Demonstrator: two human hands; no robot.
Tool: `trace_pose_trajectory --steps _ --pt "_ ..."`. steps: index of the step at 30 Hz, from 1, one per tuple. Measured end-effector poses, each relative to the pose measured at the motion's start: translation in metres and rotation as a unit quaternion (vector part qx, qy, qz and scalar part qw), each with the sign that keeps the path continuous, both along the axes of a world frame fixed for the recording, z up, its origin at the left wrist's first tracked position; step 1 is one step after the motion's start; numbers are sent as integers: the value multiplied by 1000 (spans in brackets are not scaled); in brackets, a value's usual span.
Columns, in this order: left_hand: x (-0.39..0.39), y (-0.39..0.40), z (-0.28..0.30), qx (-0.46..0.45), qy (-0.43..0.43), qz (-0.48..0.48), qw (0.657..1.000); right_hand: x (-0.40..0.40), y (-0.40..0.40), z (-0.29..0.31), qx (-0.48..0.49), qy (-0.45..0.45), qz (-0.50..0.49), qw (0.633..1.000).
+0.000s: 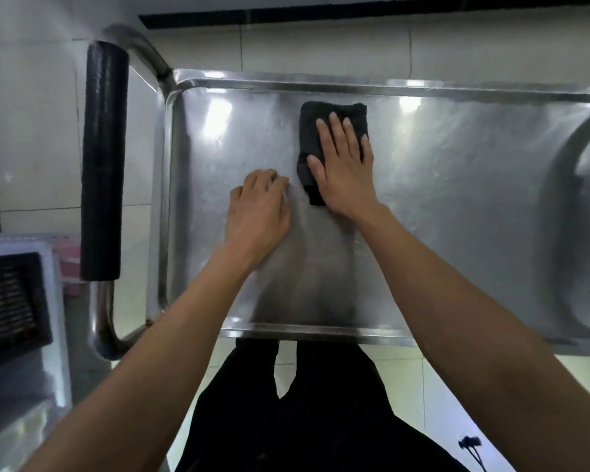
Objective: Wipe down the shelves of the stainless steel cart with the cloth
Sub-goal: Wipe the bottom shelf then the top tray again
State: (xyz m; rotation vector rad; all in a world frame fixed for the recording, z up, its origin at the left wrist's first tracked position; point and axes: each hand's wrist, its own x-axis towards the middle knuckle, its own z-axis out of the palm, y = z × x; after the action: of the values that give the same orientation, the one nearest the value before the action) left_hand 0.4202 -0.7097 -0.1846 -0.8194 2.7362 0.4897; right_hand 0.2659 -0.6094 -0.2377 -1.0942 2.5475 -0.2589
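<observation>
A black foam-wrapped push handle on a bent steel tube runs along the left end of the cart, standing over a pale tiled floor. At the lower left sits a white box with a dark slatted basket in it, and something pinkish shows behind it, too little to identify. The person's dark trousers fill the bottom centre, just below the near rim.

The cart's right end runs out of view, and a curved shape there, perhaps a reflection, cannot be made out. Lower shelves are hidden beneath the top one. The left fingertips are blurred.

The top shelf is a shallow stainless tray with a raised rim, dull and streaky, carrying bright glints of ceiling lights. The cloth, black and folded, lies toward the far rim near the middle. The right hand presses it flat with straight, spread fingers. The left hand rests on bare steel just beside the cloth, its fingers bent, holding nothing.
</observation>
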Motion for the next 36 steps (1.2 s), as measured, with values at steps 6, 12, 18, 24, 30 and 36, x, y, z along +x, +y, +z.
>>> trace_pose_trajectory --steps 6,12,18,24,30,36 --pt "-8 3 -3 -10 -13 -3 1000 -38 -37 2 -13 8 4 1000" --pt "6 17 0 -10 -14 -11 1000 -14 -10 -2 -13 9 -10 1000" --pt "33 35 10 -3 13 -40 999 61 68 6 -3 4 -36 999" --pt "68 62 16 26 7 -68 997 146 147 9 25 0 -38 999" --pt "84 83 18 31 11 -89 995 191 190 10 32 10 -39 999" --pt "79 88 15 47 11 -94 994 194 193 13 22 -1 -59 998"
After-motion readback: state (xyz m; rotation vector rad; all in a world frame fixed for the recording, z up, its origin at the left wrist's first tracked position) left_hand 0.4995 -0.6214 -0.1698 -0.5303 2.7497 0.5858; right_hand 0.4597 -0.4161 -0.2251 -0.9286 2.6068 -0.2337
